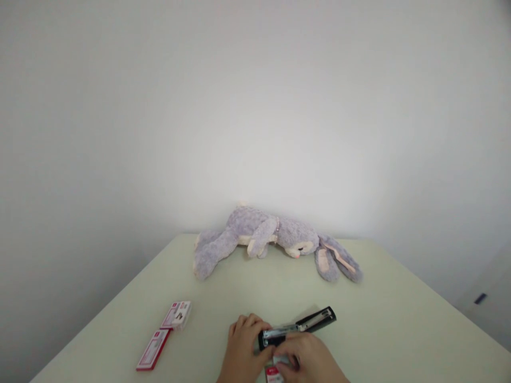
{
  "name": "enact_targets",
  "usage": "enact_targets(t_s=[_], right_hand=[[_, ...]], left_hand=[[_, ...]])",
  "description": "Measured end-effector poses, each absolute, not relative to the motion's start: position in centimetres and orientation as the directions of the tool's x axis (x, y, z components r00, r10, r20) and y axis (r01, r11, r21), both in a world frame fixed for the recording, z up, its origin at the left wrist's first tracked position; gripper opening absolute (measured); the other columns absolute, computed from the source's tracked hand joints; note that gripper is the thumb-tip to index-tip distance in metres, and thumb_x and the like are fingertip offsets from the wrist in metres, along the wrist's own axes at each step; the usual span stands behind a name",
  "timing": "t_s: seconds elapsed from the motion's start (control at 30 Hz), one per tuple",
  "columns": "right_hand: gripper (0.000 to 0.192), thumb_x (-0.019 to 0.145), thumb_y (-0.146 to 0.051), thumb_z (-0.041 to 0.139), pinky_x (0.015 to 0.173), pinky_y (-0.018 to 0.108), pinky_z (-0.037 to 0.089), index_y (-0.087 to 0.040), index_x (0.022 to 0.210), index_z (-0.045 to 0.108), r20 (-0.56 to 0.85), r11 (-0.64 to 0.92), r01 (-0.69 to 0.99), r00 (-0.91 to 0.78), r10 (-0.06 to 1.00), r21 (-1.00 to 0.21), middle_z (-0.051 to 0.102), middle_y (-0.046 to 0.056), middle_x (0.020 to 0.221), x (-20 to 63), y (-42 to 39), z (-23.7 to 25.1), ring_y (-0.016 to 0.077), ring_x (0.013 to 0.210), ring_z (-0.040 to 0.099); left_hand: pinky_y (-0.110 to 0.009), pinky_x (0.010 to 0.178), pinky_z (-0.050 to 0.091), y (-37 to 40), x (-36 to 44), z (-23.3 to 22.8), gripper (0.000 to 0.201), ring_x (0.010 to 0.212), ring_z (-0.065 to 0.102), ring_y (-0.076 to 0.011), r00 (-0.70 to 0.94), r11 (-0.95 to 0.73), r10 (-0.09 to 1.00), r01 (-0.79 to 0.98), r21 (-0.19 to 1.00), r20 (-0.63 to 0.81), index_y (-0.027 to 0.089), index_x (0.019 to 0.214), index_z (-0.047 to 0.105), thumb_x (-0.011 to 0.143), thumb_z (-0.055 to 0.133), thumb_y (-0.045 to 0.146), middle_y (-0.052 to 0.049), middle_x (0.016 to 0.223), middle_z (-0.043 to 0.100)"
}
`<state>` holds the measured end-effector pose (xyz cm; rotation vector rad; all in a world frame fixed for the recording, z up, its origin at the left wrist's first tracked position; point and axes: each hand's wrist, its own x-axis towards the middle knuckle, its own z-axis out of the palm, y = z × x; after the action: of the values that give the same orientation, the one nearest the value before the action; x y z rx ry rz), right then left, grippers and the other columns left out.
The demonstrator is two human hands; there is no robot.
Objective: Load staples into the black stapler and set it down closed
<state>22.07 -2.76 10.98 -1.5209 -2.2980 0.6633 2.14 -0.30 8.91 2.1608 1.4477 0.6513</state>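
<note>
A black stapler (315, 321) lies opened out on the table, its metal inside showing. My left hand (244, 348) is closed around its near left end, thumb below and fingers above. My right hand (305, 359) is closed in a pinch just below the stapler's middle. Its fingers are at the top of a small red and white box (274, 375), where a pale grey-white part (281, 360) shows between them. The fingers hide part of the box and of the stapler, and the box's lower end is cut off by the picture's edge.
To the left, two flat red and white boxes (154, 349) lie end to end, with a small white box (182, 314) on or against the farther one. A grey-purple plush rabbit (255, 229) lies on its side along the table's back edge, by the wall.
</note>
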Motion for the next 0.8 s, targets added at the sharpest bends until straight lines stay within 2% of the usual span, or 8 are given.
enact_targets(t_s=[0.07,0.17,0.37,0.43,0.53,0.63,0.7,0.8], right_hand=[[0.013,0.081,-0.024,0.067,0.063,0.022,0.033,-0.029,0.084,0.079,0.06,0.341,0.776,-0.367,0.928,-0.531,0.065,-0.005,0.073,22.2,-2.6,11.7,0.0111,0.069,0.057],[0.016,0.087,-0.027,0.064,0.063,0.022,0.033,-0.032,0.089,0.079,0.066,0.333,0.768,-0.357,0.932,-0.547,0.063,-0.005,0.073,22.3,-2.4,12.4,0.0109,0.067,0.057],[0.016,0.087,-0.027,0.063,0.063,0.022,0.032,-0.031,0.085,0.079,0.034,0.34,0.768,-0.384,0.923,-0.543,0.067,-0.004,0.075,22.1,-2.0,12.3,0.0115,0.068,0.06],[0.016,0.082,-0.027,0.068,0.064,0.023,0.033,-0.031,0.094,0.078,0.017,0.322,0.778,-0.372,0.928,-0.54,0.07,-0.004,0.076,22.3,-2.0,12.3,0.0128,0.07,0.062],[0.029,0.08,-0.029,0.068,0.062,0.024,0.033,-0.03,0.109,0.072,0.01,0.224,0.813,-0.259,0.966,-0.538,0.069,-0.004,0.07,22.8,-2.4,12.3,0.0148,0.066,0.063],[0.02,0.086,-0.032,0.058,0.059,0.026,0.03,-0.026,0.097,0.073,0.01,0.141,0.851,-0.158,0.987,-0.506,0.068,-0.002,0.067,23.1,-3.2,11.2,0.016,0.063,0.061],[0.03,0.085,-0.037,0.058,0.059,0.026,0.031,-0.027,0.107,0.075,-0.052,0.149,0.808,-0.217,0.975,-0.57,0.067,-0.001,0.068,23.3,-3.7,9.5,0.016,0.062,0.058],[0.062,0.081,-0.054,0.063,0.058,0.025,0.034,-0.025,0.137,0.063,-0.148,0.08,0.61,-0.314,0.938,-0.788,0.058,-0.004,0.066,24.2,-4.6,6.6,0.014,0.059,0.05]], left_hand=[[-0.038,0.097,0.035,-1.3,2.1,8.8,0.031,0.109,0.056,-0.023,0.351,-0.335,0.931,0.71,0.619,0.102,0.034,0.109,0.072,0.078,0.078,0.036,0.002,0.111,0.068],[-0.039,0.099,0.034,-2.3,1.8,8.7,0.036,0.111,0.056,-0.024,0.363,-0.331,0.928,0.7,0.633,0.083,0.034,0.112,0.071,0.077,0.079,0.037,0.002,0.113,0.068],[-0.04,0.099,0.034,-2.2,1.8,9.1,0.036,0.111,0.056,-0.0246,0.367,-0.318,0.928,0.696,0.644,0.061,0.035,0.111,0.071,0.076,0.08,0.037,0.001,0.112,0.068],[-0.04,0.099,0.034,-2.1,1.9,9.3,0.036,0.111,0.056,-0.0248,0.36,-0.305,0.932,0.699,0.646,0.05,0.034,0.111,0.072,0.076,0.08,0.037,0.001,0.112,0.068],[-0.04,0.099,0.034,-2.2,1.9,9.4,0.037,0.111,0.056,-0.025,0.349,-0.291,0.936,0.704,0.648,0.042,0.034,0.111,0.072,0.075,0.081,0.037,0.0,0.112,0.068],[-0.041,0.099,0.034,-2.1,1.8,9.1,0.038,0.111,0.056,-0.0254,0.355,-0.302,0.933,0.701,0.646,0.05,0.035,0.111,0.072,0.074,0.081,0.04,0.001,0.113,0.068],[-0.041,0.098,0.034,-2.0,1.7,8.8,0.037,0.111,0.056,-0.0256,0.36,-0.313,0.931,0.697,0.645,0.062,0.035,0.111,0.071,0.076,0.08,0.043,0.0,0.113,0.068],[-0.041,0.099,0.035,-1.8,1.6,8.4,0.036,0.112,0.056,-0.026,0.366,-0.324,0.928,0.692,0.645,0.073,0.035,0.112,0.071,0.078,0.078,0.046,0.0,0.114,0.068]])
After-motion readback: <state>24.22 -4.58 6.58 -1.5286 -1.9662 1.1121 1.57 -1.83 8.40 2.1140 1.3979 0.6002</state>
